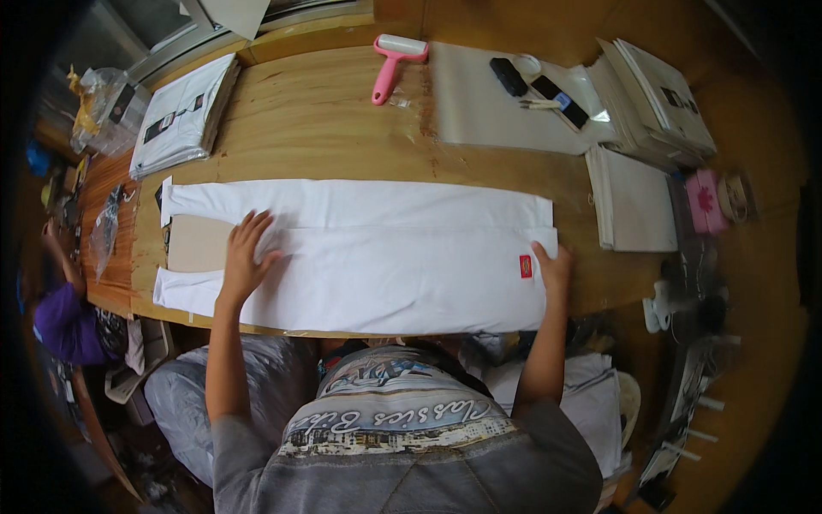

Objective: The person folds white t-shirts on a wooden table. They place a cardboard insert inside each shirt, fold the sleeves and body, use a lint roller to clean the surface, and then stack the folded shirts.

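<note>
Head view: red label (526, 266) seen near right end of white garment (385, 257), laid along near edge of table (300, 111); room left up to pink roller (390, 77). Left hand (248, 257): grip released, spread over garment. Right hand (556, 265): set at right edge, grip cannot be told.

The garment (385, 265) is coloured white and marked by a red patch (526, 266); beyond the garment, a pink-handled roller (388, 72) is backed by streaked yellow-brown wood (300, 111).
</note>
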Action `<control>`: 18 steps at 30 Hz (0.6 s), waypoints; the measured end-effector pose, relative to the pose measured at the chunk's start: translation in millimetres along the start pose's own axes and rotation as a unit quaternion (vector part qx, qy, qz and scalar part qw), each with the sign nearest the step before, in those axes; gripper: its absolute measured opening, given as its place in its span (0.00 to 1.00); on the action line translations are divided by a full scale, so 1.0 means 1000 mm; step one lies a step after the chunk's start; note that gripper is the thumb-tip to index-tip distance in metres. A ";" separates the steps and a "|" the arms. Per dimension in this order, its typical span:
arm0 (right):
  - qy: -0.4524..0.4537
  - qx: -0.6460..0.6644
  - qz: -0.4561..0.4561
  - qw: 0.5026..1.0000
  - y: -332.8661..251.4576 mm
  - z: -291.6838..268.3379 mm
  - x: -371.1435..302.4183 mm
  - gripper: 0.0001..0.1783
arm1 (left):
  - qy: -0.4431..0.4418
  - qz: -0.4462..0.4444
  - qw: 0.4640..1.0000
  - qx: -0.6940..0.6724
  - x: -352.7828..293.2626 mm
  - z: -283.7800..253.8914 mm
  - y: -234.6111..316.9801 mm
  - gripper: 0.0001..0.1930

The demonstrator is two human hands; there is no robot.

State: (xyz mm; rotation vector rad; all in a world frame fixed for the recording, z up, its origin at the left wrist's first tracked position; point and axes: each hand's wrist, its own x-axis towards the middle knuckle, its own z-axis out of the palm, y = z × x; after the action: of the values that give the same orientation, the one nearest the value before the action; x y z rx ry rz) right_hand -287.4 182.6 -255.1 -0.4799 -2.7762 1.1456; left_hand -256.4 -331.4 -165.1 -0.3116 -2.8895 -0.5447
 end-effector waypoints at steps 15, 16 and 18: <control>-0.001 0.159 -0.098 0.982 -0.131 -0.064 0.040 0.22 | 0.075 0.067 0.992 -0.077 0.021 0.049 -0.022 0.13; 0.005 0.128 -0.076 0.989 -0.109 -0.059 0.056 0.24 | 0.073 0.060 0.992 -0.079 0.028 0.052 -0.018 0.13; 0.006 0.068 -0.036 0.997 -0.075 -0.043 0.077 0.27 | 0.069 0.037 0.994 -0.077 0.038 0.056 -0.012 0.13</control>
State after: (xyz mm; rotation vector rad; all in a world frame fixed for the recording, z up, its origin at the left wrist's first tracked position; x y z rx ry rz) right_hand -370.4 186.2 -174.1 -0.3692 -2.6579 1.2989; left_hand -303.4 -314.7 -212.6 -0.3840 -2.6973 -0.7458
